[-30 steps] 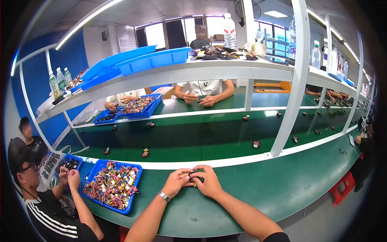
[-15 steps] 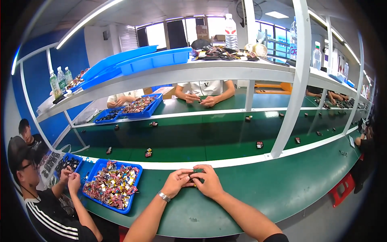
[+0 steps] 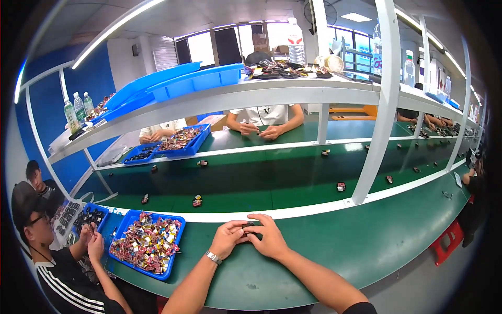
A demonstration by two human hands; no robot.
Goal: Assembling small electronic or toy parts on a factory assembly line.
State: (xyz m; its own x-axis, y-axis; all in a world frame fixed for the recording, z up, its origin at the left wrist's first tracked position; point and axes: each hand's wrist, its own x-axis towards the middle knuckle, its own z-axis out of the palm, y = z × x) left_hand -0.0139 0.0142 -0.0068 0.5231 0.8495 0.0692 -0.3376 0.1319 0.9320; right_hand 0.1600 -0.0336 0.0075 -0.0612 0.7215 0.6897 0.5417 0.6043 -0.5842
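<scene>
Over the green worktop, in front of me, both hands meet around a small dark piece (image 3: 249,224). My left hand (image 3: 228,239), with a metal watch on its wrist, pinches the piece from the left. Bent over it from the right, my right hand (image 3: 266,238) has its fingers closed on the same piece. Most of the piece is hidden by fingers, so its exact kind cannot be made out. Left of my hands stands a blue tray (image 3: 181,233) heaped with small red, yellow and silver parts.
Beyond a white rail, a green conveyor belt (image 3: 272,183) carries scattered small parts. A white post (image 3: 374,141) rises right of my hands, under a long shelf (image 3: 314,96) with blue trays and bottles. A co-worker (image 3: 57,261) sits at left beside another blue tray; others work across.
My fingers have shifted around the small dark piece, and a yellow spot seen beneath it is hidden now. Parts on the belt sit slightly farther right. The left co-worker's hands have moved slightly.
</scene>
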